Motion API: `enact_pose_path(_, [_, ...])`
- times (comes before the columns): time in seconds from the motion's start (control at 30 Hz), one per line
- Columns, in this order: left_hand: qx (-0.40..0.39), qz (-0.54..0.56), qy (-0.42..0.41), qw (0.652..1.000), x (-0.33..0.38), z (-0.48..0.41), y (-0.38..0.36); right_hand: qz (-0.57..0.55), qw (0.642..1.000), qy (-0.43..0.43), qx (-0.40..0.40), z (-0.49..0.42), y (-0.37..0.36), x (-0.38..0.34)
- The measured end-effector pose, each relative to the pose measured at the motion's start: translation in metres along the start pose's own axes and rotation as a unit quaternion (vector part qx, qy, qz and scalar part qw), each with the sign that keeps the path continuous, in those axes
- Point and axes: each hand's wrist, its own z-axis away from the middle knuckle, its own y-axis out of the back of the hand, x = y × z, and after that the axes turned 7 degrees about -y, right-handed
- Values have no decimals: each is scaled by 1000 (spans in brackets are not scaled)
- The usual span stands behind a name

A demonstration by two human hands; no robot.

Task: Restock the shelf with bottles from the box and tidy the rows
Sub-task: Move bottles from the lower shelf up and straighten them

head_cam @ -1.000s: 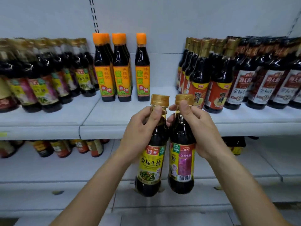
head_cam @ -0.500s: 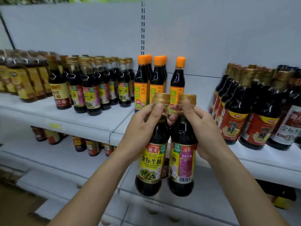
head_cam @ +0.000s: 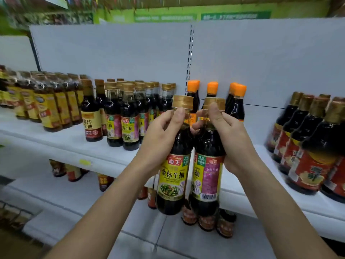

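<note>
Two bottles held before the upper shelf, head view.

My left hand (head_cam: 160, 139) grips the neck and shoulder of the left soy sauce bottle (head_cam: 173, 176). My fingers curl round its far side and my thumb lies along the neck, just under the gold cap (head_cam: 182, 101). My right hand (head_cam: 233, 143) holds the right soy sauce bottle (head_cam: 207, 176) in the same way, with its thumb pressed against the lower edge of that bottle's own gold cap (head_cam: 213, 103).

Both bottles are upright and off the shelf, touching side by side. Their bases hang below the front lip of the upper shelf (head_cam: 65, 144). The left bottle shows its yellow front label. The right one is turned so that its purple panel and barcode face me.

On the upper shelf, a group of matching gold-capped bottles (head_cam: 129, 126) stands to the left of my hands. Beside that group is a bottle with a yellow and red label (head_cam: 91, 118), and rows of yellow-labelled bottles (head_cam: 46, 109) stand further left. The orange-capped bottles (head_cam: 212, 90) stand directly behind my hands, against the back panel (head_cam: 121, 53). The red-labelled bottles (head_cam: 308, 146) fill the right end.

Small bottles on the lower shelf (head_cam: 207, 223) are too blurred to identify.
</note>
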Motion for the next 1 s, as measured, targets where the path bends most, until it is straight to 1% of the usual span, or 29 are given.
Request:
enact_pose_path(0.13, [-12,17,-10,1000,-9,-27,33,-13,1000,17,16,-24,-31,1])
enact_pose_path(0.33, [-26,49,-19,998,-27,-61,70,12,998,41,54,-58,-65,6])
enact_pose_path(0.63, [-35,72,-11,997,-54,-86,94,64,993,45,88,-98,-82,22])
enact_pose_path(0.83, [-28,27,-19,999,-74,-97,98,101,990,47,88,-120,-83,37])
enact_pose_path(1.0, [-27,5,-20,999,-92,-103,108,102,990,42,82,-133,-85,51])
